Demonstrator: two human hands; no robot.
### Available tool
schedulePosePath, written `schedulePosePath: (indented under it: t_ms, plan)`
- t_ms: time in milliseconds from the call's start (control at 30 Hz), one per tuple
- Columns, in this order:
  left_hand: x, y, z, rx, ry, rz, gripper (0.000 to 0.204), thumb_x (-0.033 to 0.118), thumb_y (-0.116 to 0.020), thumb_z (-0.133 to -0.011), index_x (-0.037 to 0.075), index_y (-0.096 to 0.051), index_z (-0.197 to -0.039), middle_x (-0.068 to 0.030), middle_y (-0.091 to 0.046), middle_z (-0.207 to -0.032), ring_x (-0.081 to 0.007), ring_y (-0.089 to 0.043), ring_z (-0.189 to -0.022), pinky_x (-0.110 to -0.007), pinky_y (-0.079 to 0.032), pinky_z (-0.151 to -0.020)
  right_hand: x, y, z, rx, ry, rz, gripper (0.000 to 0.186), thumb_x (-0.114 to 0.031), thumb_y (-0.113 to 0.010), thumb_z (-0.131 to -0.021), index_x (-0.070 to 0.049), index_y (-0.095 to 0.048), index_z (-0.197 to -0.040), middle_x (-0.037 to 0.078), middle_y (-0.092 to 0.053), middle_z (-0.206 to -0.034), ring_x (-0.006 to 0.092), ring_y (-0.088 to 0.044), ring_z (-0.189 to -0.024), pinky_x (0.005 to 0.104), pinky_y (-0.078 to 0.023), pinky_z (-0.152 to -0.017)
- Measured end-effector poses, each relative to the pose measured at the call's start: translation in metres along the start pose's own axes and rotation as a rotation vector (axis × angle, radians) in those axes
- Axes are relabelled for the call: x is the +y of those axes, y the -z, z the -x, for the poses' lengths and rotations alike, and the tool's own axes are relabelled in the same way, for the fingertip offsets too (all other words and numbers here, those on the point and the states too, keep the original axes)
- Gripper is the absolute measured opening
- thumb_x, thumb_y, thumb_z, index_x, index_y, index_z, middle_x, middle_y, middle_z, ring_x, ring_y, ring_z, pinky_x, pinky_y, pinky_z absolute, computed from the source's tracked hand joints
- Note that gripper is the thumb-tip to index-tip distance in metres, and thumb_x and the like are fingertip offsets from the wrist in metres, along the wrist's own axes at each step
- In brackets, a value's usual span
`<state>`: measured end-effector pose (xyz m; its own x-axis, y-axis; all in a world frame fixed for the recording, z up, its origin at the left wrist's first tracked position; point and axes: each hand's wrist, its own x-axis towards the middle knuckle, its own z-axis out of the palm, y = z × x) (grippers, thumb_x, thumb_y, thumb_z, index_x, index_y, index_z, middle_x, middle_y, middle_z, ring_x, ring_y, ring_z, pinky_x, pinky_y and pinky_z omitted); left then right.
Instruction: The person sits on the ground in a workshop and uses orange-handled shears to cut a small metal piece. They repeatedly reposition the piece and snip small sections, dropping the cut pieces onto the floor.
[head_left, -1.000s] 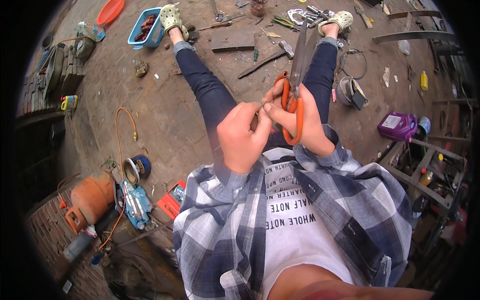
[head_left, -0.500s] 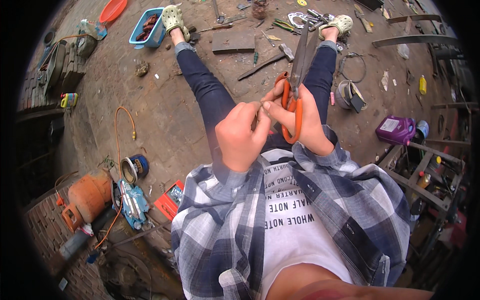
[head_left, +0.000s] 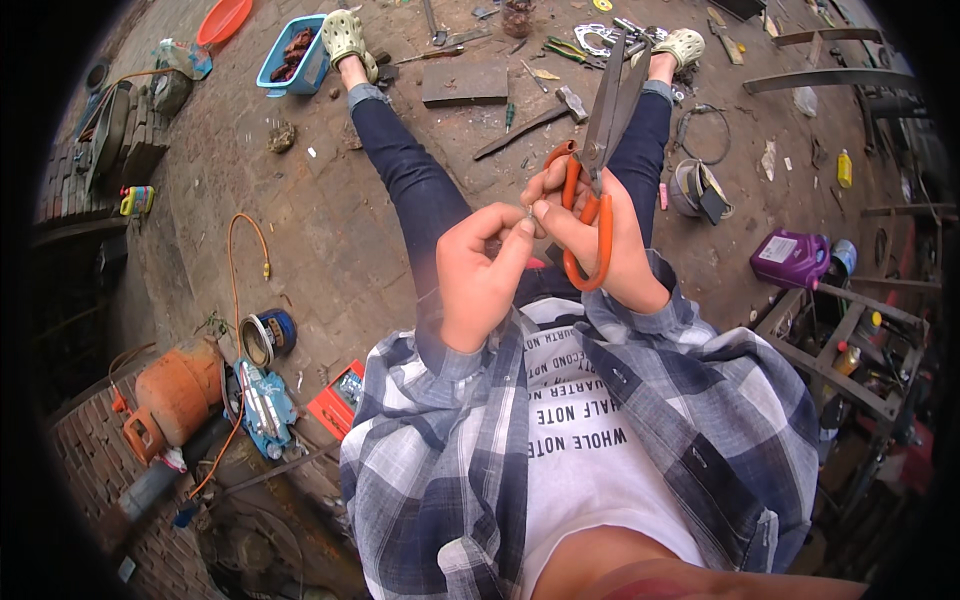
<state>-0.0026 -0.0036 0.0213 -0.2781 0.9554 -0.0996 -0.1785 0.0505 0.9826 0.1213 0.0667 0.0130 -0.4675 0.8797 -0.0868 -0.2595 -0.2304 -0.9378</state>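
Our left grip (head_left: 478, 272) pinches, thumb against forefinger, a tiny piece (head_left: 531, 213) too small for us to identify. Our right grip (head_left: 618, 245) meets it with its fingertips while wrapping the orange-handled shears (head_left: 594, 157), presumably so we need not put them down for fine finger work. The blades (head_left: 605, 106) point away from our body, likely for safety. Beyond, a hammer (head_left: 525, 132) and dark block (head_left: 465, 84) lie on the floor (head_left: 330, 220) between our spread legs (head_left: 410, 165), probably for easy reach.
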Motion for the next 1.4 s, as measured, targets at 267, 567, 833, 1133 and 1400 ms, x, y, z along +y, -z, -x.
schedulePosePath:
  t_ms: [267, 567, 833, 1133, 1400]
  plan:
    - [0.012, 0.016, -0.012, -0.111, -0.031, -0.111, 0.012, 0.006, -0.058, -0.086, -0.003, -0.061, -0.079, 0.0010, -0.057, -0.067, -0.0026, -0.050, -0.063, -0.020, -0.041, -0.056, -0.013, 0.010, -0.011, -0.203, 0.194, 0.177, 0.025, 0.003, -0.063, -0.083, -0.002, -0.046, -0.101, 0.010, -0.062, -0.103, 0.0048, -0.047, -0.075, 0.0223, -0.043, -0.070]
    - [0.015, 0.010, -0.015, -0.006, -0.142, -0.028, 0.011, 0.007, -0.059, -0.084, -0.002, -0.063, -0.079, 0.0027, -0.055, -0.065, -0.0013, -0.046, -0.058, -0.019, -0.036, -0.051, -0.028, 0.005, -0.012, -0.191, 0.146, 0.152, 0.023, 0.004, -0.067, -0.081, -0.004, -0.047, -0.092, 0.008, -0.062, -0.094, 0.0054, -0.046, -0.074, 0.0232, -0.040, -0.073]
    - [0.019, 0.005, -0.015, 0.009, -0.215, -0.150, 0.008, 0.007, -0.061, -0.079, -0.001, -0.063, -0.079, -0.0045, -0.056, -0.065, -0.0077, -0.050, -0.058, -0.025, -0.039, -0.052, -0.043, 0.003, -0.005, -0.143, 0.135, 0.158, 0.021, 0.003, -0.064, -0.084, -0.002, -0.047, -0.095, 0.010, -0.061, -0.093, 0.0100, -0.054, -0.084, 0.0255, -0.044, -0.077]
    - [0.028, 0.003, -0.011, -0.006, -0.295, -0.388, 0.008, 0.003, -0.061, -0.075, -0.003, -0.063, -0.081, -0.0096, -0.058, -0.067, -0.0151, -0.052, -0.055, -0.027, -0.041, -0.051, -0.041, 0.008, -0.005, -0.170, 0.050, 0.165, 0.020, 0.002, -0.062, -0.085, -0.001, -0.048, -0.100, 0.008, -0.060, -0.091, 0.0120, -0.056, -0.086, 0.0282, -0.046, -0.081]
    - [0.028, 0.013, -0.007, -0.004, -0.189, -0.172, 0.014, 0.005, -0.054, -0.089, -0.005, -0.061, -0.082, -0.0042, -0.061, -0.077, -0.0091, -0.055, -0.069, -0.023, -0.043, -0.063, -0.041, 0.020, -0.014, -0.150, 0.223, 0.309, 0.022, 0.000, -0.064, -0.086, -0.001, -0.049, -0.102, 0.004, -0.061, -0.092, 0.0088, -0.054, -0.084, 0.0230, -0.042, -0.075]
